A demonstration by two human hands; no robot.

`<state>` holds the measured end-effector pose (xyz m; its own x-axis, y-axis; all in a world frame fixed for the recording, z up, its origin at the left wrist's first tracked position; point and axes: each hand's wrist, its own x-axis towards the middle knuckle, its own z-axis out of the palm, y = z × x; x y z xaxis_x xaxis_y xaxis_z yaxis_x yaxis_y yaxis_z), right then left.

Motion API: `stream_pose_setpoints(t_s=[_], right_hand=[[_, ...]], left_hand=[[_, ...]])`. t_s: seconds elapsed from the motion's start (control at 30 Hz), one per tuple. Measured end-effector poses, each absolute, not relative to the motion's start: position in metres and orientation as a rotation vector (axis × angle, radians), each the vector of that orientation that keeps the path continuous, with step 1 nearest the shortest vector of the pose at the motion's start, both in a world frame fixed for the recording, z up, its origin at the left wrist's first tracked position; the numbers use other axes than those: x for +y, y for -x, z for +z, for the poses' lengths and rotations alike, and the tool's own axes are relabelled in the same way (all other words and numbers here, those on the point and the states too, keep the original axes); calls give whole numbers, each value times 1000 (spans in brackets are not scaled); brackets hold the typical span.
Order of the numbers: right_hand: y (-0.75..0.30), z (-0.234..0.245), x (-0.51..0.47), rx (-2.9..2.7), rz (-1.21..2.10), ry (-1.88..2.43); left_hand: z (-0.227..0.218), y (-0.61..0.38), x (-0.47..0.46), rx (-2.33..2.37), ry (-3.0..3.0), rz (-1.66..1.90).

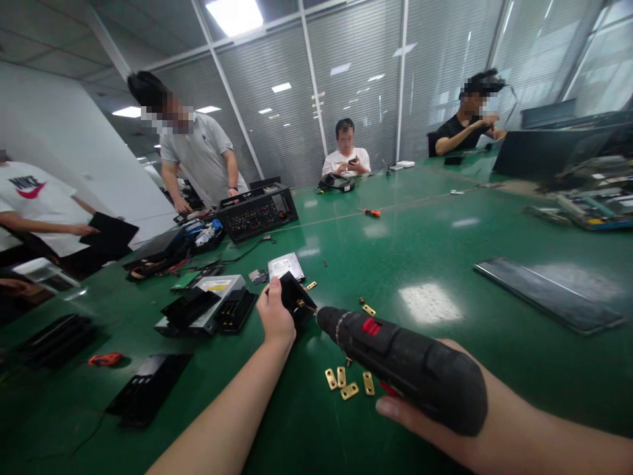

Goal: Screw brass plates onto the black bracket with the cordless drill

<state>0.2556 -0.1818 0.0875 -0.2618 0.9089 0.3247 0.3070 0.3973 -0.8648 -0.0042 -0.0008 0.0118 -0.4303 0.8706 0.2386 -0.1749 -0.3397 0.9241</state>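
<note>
Left hand (pixel 274 320): fingers partly hidden, closed about a black part (pixel 293 290), thumb along its left edge. The part is held tilted above the near middle of the green table (pixel 425 244). Right hand (pixel 438 443): wrapped about a black power drill (pixel 405 369) with red switches, most of the grip being hidden beneath the body. The drill points far and left; its bit reaches a brass-coloured spot on the black part, though exact contact cannot be told.

Below the drill's front end lie four brass plates (pixel 349 391), each with two holes, beside a small screw (pixel 349 361). One further plate (pixel 368 309) lies beyond the drill, another (pixel 311 285) just right of the black part.

To the left: a silver metal box (pixel 202 322) bearing black pieces (pixel 190 309), an orange-handled tool (pixel 105 359) and a flat black panel (pixel 151 390). Just beyond the left hand: a hard drive (pixel 285 266). To the right: a dark, glossy slab (pixel 548 295). Far left: a black computer chassis (pixel 260 212), with a standing person (pixel 200 142) behind it.
</note>
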Motion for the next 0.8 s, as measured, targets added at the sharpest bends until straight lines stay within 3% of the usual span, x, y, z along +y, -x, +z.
stream_pose_setpoints(t_s=[0.43,0.8], right_hand=[[-256,82,-181,-1886,832,1047],[-262,85,-179,-1887,1236,1136]], left_hand=[[12,6,-3,1126,-1009,1832],[4,11,1,1179,-1049,1845]])
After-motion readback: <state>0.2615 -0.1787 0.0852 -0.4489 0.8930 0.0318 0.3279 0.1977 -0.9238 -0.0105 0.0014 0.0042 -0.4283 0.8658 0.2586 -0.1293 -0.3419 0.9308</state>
